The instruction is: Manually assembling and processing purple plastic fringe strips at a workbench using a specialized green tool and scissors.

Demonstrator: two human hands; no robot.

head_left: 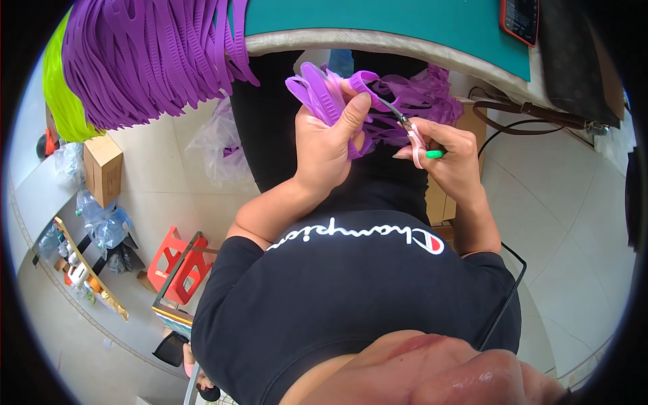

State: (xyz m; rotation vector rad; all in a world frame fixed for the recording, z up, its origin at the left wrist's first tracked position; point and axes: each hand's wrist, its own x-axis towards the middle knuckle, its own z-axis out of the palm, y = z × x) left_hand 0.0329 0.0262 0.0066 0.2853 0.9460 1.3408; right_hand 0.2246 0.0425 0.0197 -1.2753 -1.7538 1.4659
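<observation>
My left hand [325,147] is closed around a small bundle of purple rubbery straps [317,91] with ridged, slotted surfaces, its thumb pressed on top. A looped strap end sticks out to the right of that thumb. My right hand [451,152] grips small scissors [416,142] with pale pink handles. Their dark blades point up and left, touching or very close to the strap end. A short green piece [435,154] shows by the handles; I cannot tell whether it belongs to them. Beyond both hands lies a heap of thin, tangled purple strips [425,94].
Many purple straps [145,61] hang over the table's left edge beside lime-green ones [61,88]. A phone [520,20] lies on the green table mat [378,15]. On the floor at left are a cardboard box [102,169], plastic bottles [104,226] and a red stool [179,266].
</observation>
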